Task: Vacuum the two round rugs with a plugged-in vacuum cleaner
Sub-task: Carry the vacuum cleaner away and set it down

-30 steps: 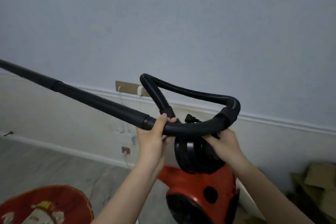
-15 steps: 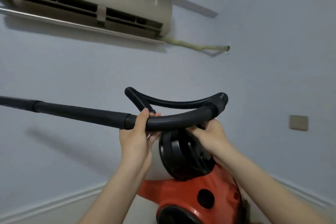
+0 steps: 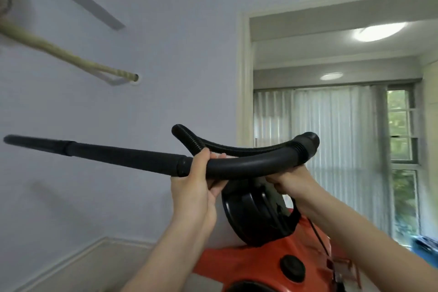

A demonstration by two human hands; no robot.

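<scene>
I hold a red and black vacuum cleaner (image 3: 267, 265) up in front of me, above floor level. My left hand (image 3: 196, 187) grips the black curved handle tube (image 3: 248, 163) where it joins the long black wand (image 3: 94, 153), which points left. My right hand (image 3: 290, 180) grips the black carry handle on top of the vacuum's body, under the tube. The ribbed hose (image 3: 189, 140) loops behind the handle. No rug is in view.
A pale lilac wall (image 3: 166, 66) fills the left. A wrapped pipe (image 3: 71, 57) enters it high up. A doorway (image 3: 246, 102) on the right opens to a room with curtains (image 3: 320, 137) and a window (image 3: 403, 149).
The view has swung up and to the right: the rug and floor left the frame, then the air conditioner, and the doorway came in. Both hands keep their grips on the vacuum.
</scene>
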